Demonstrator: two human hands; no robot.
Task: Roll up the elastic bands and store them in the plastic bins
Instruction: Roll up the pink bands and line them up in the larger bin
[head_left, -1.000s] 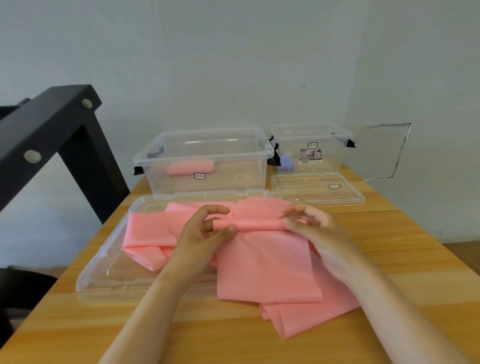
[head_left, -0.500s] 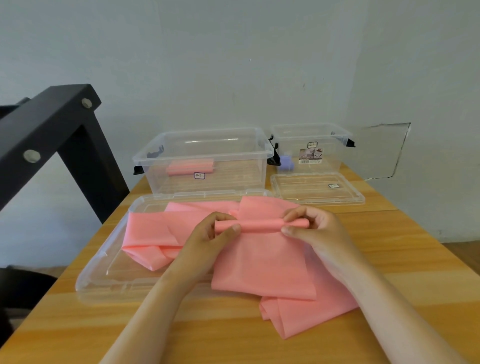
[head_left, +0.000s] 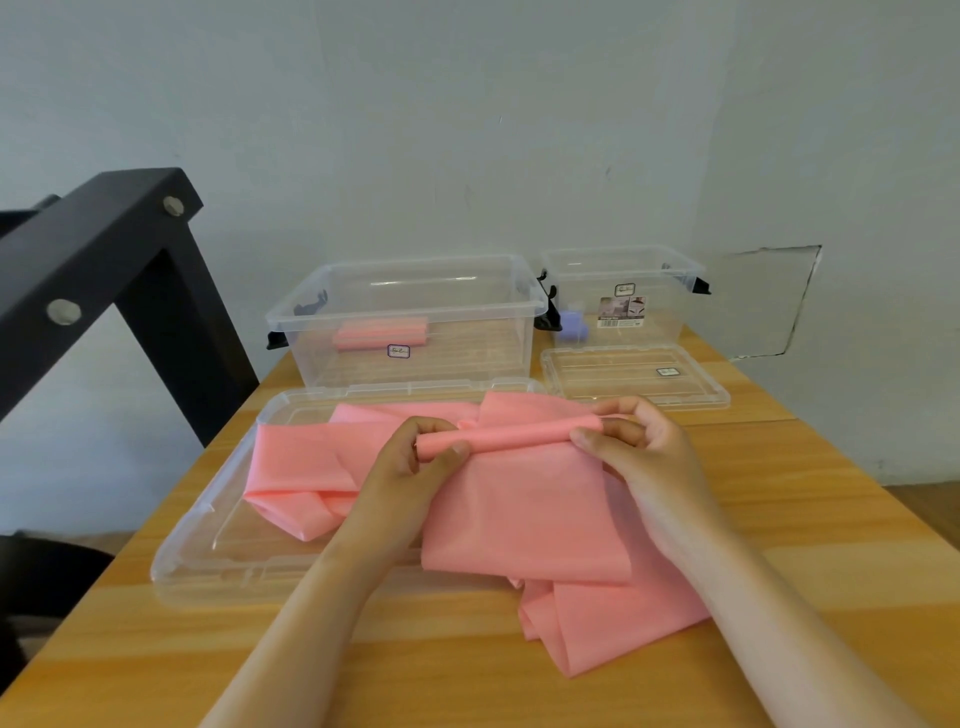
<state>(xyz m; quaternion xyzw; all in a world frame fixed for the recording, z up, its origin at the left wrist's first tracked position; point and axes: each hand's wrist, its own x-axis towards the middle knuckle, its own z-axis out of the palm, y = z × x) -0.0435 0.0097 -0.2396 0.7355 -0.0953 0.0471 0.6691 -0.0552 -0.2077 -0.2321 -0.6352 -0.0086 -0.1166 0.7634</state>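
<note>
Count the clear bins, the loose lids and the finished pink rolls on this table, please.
Clear bins: 2
Loose lids: 2
Finished pink rolls: 1, lying in the larger bin
Total: 5

Two bins (head_left: 467, 358) (head_left: 670, 312), two lids (head_left: 234, 545) (head_left: 623, 376), two hands (head_left: 400, 467) (head_left: 649, 457), one stored band (head_left: 382, 332), one table (head_left: 779, 493). Loose bands (head_left: 524, 509): count unclear.
</note>
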